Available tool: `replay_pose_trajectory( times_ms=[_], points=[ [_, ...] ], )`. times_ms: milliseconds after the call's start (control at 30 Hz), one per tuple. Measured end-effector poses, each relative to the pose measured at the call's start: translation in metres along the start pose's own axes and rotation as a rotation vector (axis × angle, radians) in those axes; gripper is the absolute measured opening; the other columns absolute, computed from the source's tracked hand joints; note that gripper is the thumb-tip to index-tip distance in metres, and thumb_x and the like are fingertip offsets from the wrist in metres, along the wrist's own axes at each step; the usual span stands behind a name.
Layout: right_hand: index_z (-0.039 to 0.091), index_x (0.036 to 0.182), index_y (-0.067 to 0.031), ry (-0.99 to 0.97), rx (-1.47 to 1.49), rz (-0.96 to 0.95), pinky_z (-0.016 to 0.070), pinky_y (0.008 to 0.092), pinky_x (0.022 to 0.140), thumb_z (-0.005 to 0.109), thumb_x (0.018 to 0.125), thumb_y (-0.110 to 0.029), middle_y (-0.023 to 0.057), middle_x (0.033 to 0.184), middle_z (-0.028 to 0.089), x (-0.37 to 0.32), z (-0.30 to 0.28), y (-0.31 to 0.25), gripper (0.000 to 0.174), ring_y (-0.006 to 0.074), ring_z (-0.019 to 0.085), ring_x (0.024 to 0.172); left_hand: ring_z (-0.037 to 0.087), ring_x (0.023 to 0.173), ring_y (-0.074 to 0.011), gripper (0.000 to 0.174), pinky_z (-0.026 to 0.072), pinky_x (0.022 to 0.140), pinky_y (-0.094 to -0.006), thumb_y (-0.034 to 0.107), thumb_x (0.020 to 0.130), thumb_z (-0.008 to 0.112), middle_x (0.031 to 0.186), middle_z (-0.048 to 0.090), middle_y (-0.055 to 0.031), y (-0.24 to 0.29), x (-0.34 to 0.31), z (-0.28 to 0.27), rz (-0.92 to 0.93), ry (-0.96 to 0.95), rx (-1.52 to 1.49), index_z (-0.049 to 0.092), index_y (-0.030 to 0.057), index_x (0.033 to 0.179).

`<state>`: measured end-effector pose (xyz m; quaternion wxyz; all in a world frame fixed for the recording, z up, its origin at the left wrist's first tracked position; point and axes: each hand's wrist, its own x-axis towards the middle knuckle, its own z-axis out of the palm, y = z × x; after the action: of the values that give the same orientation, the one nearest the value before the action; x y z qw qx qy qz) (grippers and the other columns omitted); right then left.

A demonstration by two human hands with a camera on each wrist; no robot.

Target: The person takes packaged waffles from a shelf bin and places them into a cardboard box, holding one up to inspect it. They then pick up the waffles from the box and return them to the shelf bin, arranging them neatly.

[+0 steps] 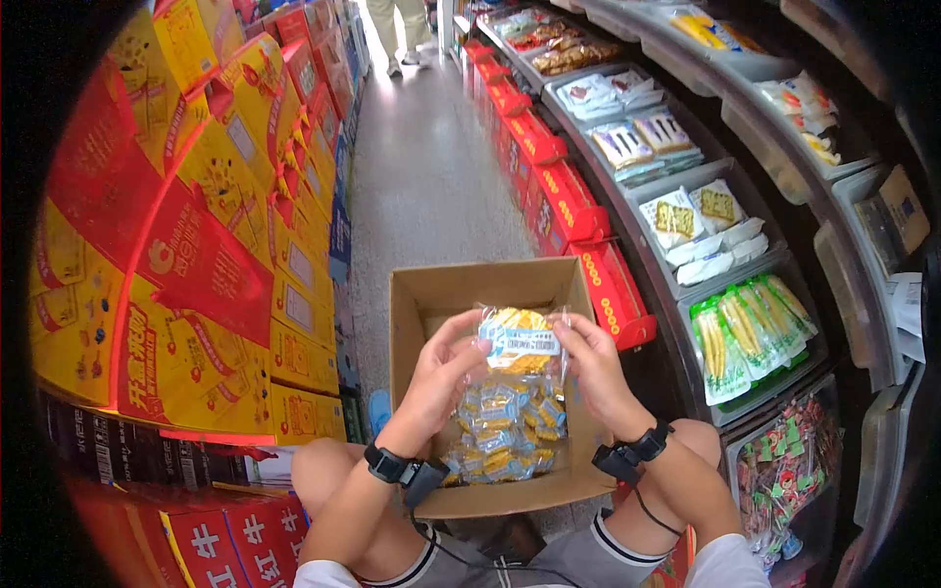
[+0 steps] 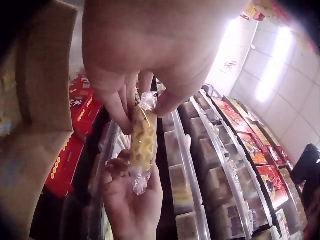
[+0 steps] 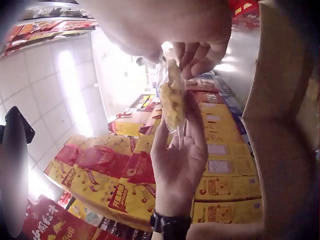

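Observation:
A clear packet of yellow snacks [image 1: 520, 340] with a white and blue label is held above an open cardboard box [image 1: 490, 505]. The left hand [image 1: 446, 372] pinches its left end and the right hand [image 1: 596, 374] pinches its right end. Edge-on in the left wrist view, the packet [image 2: 143, 142] spans from the left hand [image 2: 150, 55] to the right hand [image 2: 132, 195]. The right wrist view shows the packet [image 3: 172, 100] between the right hand [image 3: 170, 30] and the left hand [image 3: 180, 160]. Several similar packets [image 1: 500, 431] lie inside the box.
Yellow and red cartons [image 1: 196, 294] are stacked along the left. Shelves with bins of packaged food [image 1: 750, 333] line the right, above red boxes [image 1: 613, 294]. A grey aisle floor [image 1: 421, 167] runs ahead, with a person's legs [image 1: 397, 34] at its far end.

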<state>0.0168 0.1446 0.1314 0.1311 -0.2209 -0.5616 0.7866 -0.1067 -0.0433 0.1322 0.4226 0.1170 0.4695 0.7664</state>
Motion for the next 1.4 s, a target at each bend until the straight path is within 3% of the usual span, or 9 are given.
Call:
replay_pose_trajectory(
  times_ms=[33,133,167,267,500,800,1033,1167,1400],
  points=[
    [0.064,0.118,-0.0038,0.006,0.009,-0.003,0.0523,0.0236,0.071,0.060,0.103,-0.029,0.0014,0.103,0.067,0.002,0.002,0.001,0.030,0.0067,0.063,0.092,0.061,0.089,-0.0065,0.051,0.0458,0.070,-0.0190,0.013,0.098,0.066,0.116,0.069,-0.0105,0.003,-0.002,0.007,-0.002,0.039,-0.023,0.045,0.0035,0.144],
    [0.064,0.118,-0.0040,0.004,0.062,0.006,0.0519,0.0232,0.072,0.060,0.102,-0.028,0.0011,0.101,0.067,0.002,0.010,-0.004,0.029,0.0062,0.063,0.089,0.061,0.090,-0.0072,0.051,0.0473,0.071,-0.0207,0.013,0.098,0.065,0.118,0.069,-0.0111,0.001,0.000,-0.005,0.010,0.001,-0.043,0.044,0.0033,0.144],
    [0.063,0.118,-0.0040,-0.002,0.080,0.007,0.0518,0.0230,0.073,0.060,0.102,-0.027,0.0011,0.100,0.067,0.003,0.011,-0.004,0.028,0.0061,0.063,0.089,0.065,0.104,-0.0134,0.052,0.0530,0.085,-0.0258,0.015,0.099,0.065,0.121,0.068,-0.0125,0.004,0.000,-0.010,0.011,-0.023,-0.016,0.044,0.0032,0.145],
    [0.062,0.122,-0.0041,-0.022,0.024,0.024,0.0523,0.0252,0.077,0.059,0.101,-0.023,0.0029,0.105,0.066,0.007,0.007,0.001,0.029,0.0080,0.063,0.094,0.064,0.114,-0.0185,0.052,0.0527,0.097,-0.0313,0.015,0.099,0.064,0.123,0.067,-0.0127,0.010,-0.002,-0.004,0.034,0.003,-0.051,0.044,0.0027,0.145],
    [0.056,0.131,-0.0012,-0.144,0.116,0.053,0.0554,0.0343,0.087,0.056,0.101,-0.018,0.0108,0.121,0.066,0.012,0.019,-0.003,0.034,0.0176,0.066,0.108,0.057,0.126,-0.0202,0.047,0.0466,0.107,-0.0340,0.026,0.104,0.056,0.138,0.057,-0.0141,0.016,0.005,-0.012,0.101,0.022,-0.207,0.047,-0.0001,0.142],
    [0.051,0.134,-0.0016,-0.194,0.286,0.117,0.0535,0.0377,0.088,0.055,0.099,-0.015,0.0123,0.121,0.066,0.007,0.024,-0.002,0.037,0.0213,0.067,0.104,0.055,0.127,-0.0224,0.055,0.0483,0.102,-0.0400,0.026,0.103,0.057,0.139,0.056,-0.0125,0.010,-0.005,-0.007,0.077,-0.079,-0.215,0.039,0.0024,0.149],
    [0.048,0.137,-0.0019,-0.284,0.163,0.132,0.0527,0.0378,0.088,0.050,0.103,-0.026,0.0108,0.122,0.065,-0.001,0.021,-0.004,0.042,0.0205,0.065,0.107,0.059,0.120,-0.0198,0.054,0.0543,0.092,-0.0336,0.022,0.101,0.062,0.134,0.059,-0.0132,0.011,-0.012,-0.004,0.117,-0.082,-0.074,0.043,0.0039,0.147],
    [0.047,0.139,-0.0010,-0.304,0.121,0.146,0.0514,0.0392,0.094,0.049,0.104,-0.028,0.0098,0.125,0.064,-0.003,0.022,-0.003,0.044,0.0193,0.064,0.110,0.059,0.120,-0.0189,0.052,0.0539,0.093,-0.0339,0.021,0.101,0.061,0.133,0.059,-0.0127,0.011,-0.013,-0.003,0.122,-0.119,-0.031,0.044,0.0029,0.147],
    [0.048,0.138,-0.0005,-0.284,0.203,0.101,0.0515,0.0337,0.087,0.051,0.104,-0.028,0.0091,0.121,0.063,-0.003,0.020,0.000,0.044,0.0147,0.062,0.105,0.062,0.120,-0.0187,0.047,0.0530,0.096,-0.0349,0.032,0.103,0.053,0.130,0.063,-0.0127,0.014,-0.006,-0.007,-0.013,-0.083,-0.192,0.053,-0.0009,0.138]
  ],
)
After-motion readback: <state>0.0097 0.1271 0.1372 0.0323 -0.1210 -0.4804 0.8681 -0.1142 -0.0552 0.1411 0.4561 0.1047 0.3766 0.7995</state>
